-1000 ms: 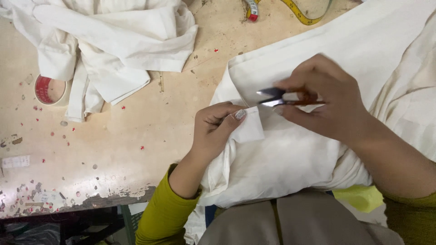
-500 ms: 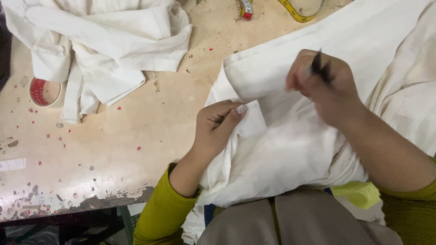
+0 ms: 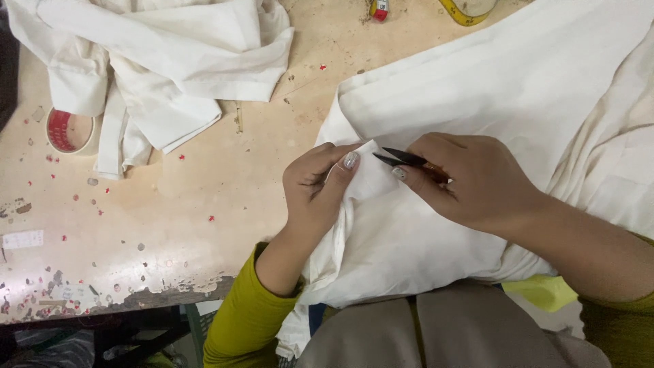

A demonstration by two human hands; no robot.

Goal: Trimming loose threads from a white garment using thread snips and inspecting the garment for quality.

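The white garment (image 3: 436, 225) lay bunched at the near edge of the bench (image 3: 204, 204), spilling onto the person's lap. The left hand (image 3: 320, 187) pinched a small fold of it, fingers closed on the cloth. The right hand (image 3: 470, 180) gripped black thread snips (image 3: 402, 159), blades slightly parted (their tips just beside the pinched fold, pointing left). A second heap of white cloth (image 3: 170, 61) sat well apart at the far left of the bench, half covering a roll of tape (image 3: 65, 131). A yellow measuring tape (image 3: 463, 12) and a small red object (image 3: 379, 9) lay near the far edge. Nothing stood between the snips and the fold.
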